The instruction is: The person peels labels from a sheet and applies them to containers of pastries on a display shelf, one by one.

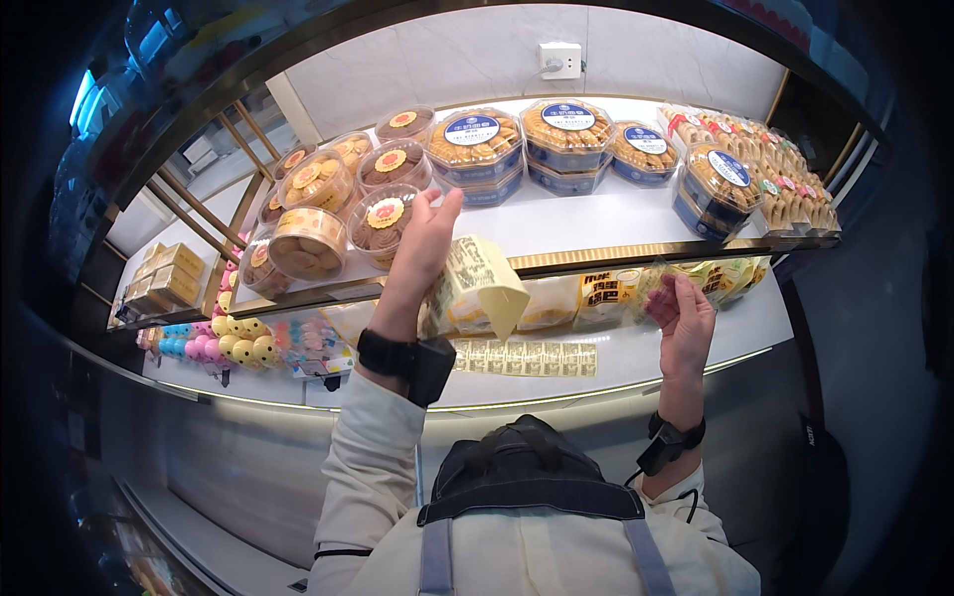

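My left hand point(426, 242) holds a folded strip of pale yellow labels point(477, 272) printed with dark text, its blank end hanging down. The hand is in front of a round clear tub of brown cookies point(380, 223). Over the upper shelf's front edge, to the right, my right hand point(684, 324) is raised with its fingers together. A small, see-through label point(656, 287) seems to be pinched at its fingertips; its outline is hard to make out. Another strip of printed labels point(529, 358) lies flat on the lower shelf.
Octagonal cookie boxes point(477, 153) stand stacked on the upper shelf point(589, 220). Packed biscuits point(790, 179) fill its right end. Below are bagged snacks point(604, 298) and colourful round-faced items point(242, 346). Brass posts point(197, 212) divide off gold boxes point(168, 272) at left.
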### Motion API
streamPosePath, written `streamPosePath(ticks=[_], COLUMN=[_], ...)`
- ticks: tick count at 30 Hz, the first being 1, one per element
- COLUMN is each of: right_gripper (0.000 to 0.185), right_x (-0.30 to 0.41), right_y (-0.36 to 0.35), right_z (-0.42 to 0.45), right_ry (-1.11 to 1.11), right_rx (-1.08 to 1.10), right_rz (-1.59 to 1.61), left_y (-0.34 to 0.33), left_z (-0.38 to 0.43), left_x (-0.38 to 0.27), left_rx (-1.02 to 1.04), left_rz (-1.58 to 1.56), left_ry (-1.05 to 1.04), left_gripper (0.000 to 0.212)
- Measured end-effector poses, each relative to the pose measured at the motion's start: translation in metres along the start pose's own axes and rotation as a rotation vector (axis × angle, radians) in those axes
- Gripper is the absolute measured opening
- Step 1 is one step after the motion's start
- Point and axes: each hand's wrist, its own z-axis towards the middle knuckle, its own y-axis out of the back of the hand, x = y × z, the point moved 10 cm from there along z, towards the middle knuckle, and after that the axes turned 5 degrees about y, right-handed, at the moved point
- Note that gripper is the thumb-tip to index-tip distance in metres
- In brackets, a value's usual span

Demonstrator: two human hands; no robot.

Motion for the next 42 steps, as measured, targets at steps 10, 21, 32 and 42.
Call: streamPosePath(ticks=[10, 21, 32, 42], right_gripper=[0.019, 0.021, 0.022, 0.022], right_x=[0.013, 0.012, 0.024, 0.025], right_y=[0.041, 0.046, 0.063, 0.079], right_z=[-0.017, -0.020, -0.025, -0.026], right_ry=[0.116, 0.169, 0.237, 0.149], right_rx=[-0.128, -0.096, -0.131, -0.147], right_rz=[-0.250, -0.351, -0.389, -0.230], left_y=[-0.009, -0.020, -0.048, -0.054], left_z=[0.082, 0.073, 0.085, 0.093], left_x=[0.000, -0.078, -0.074, -0.080], left_rx=[0.074, -0.160, -0.082, -0.100], left_rz=[0.061, 0.964, 1.127, 1.088], left_ry=[0.264, -0.147, -0.088, -0.091], left_gripper=[0.064, 0.123, 0.130, 0.130])
